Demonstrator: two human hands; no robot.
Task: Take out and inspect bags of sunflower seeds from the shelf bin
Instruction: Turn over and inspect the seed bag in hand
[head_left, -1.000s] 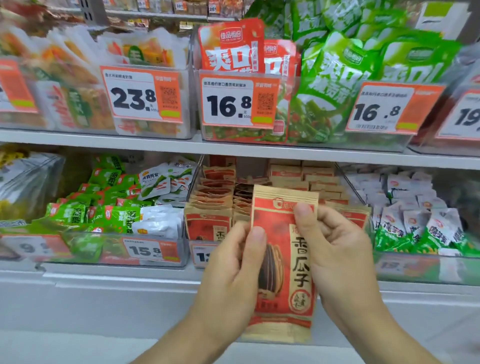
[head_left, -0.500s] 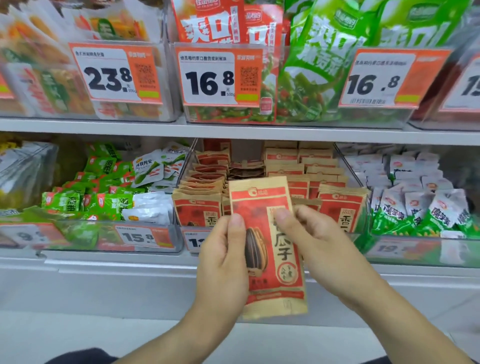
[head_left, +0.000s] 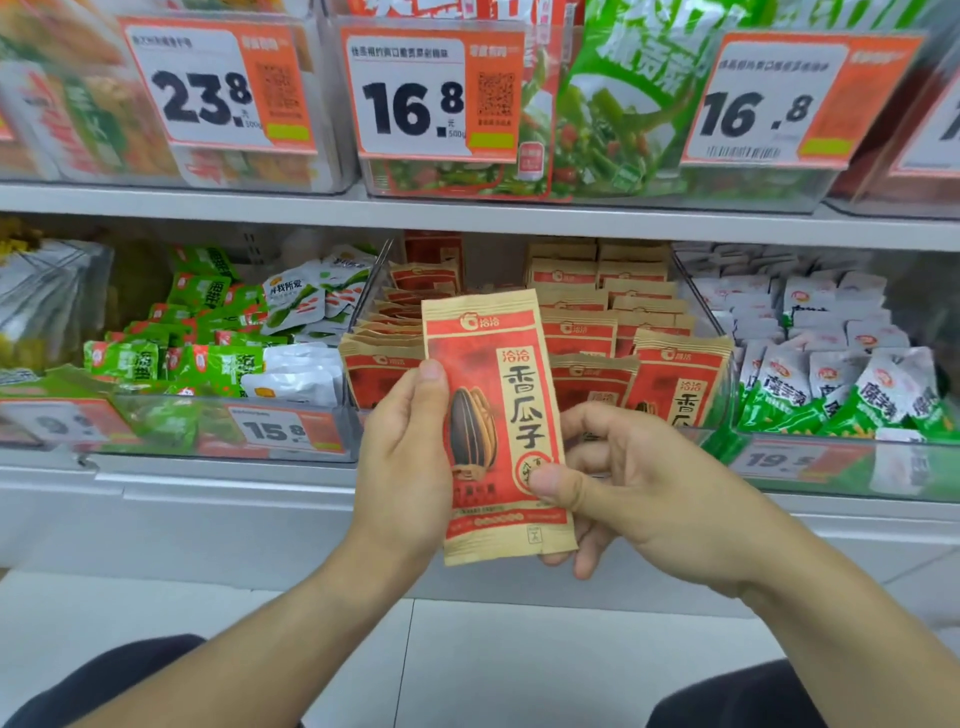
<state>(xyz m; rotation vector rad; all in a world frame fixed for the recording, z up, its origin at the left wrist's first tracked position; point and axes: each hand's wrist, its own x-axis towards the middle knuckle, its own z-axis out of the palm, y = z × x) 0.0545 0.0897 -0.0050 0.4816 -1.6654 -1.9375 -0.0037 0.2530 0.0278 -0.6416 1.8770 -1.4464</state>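
A red and tan bag of sunflower seeds (head_left: 498, 395) stands upright in front of the lower shelf, its printed front facing me. My left hand (head_left: 405, 467) grips its left edge, thumb on the front. My right hand (head_left: 623, 493) holds the lower right part, thumb pressed on the front and fingers curled behind. Behind it the clear shelf bin (head_left: 722, 395) holds several rows of the same bags (head_left: 675, 384).
A bin of green and white snack packs (head_left: 218, 358) sits to the left, and a bin of white and green packs (head_left: 841, 384) to the right. The upper shelf (head_left: 467, 213) carries bins with price tags 23.8 and 16.8. Below is a white shelf base and floor tiles.
My right hand slid from the bag's upper right edge down to its lower right part. The bag's front now shows fully. The camera tilted down and moved closer to the shelf.
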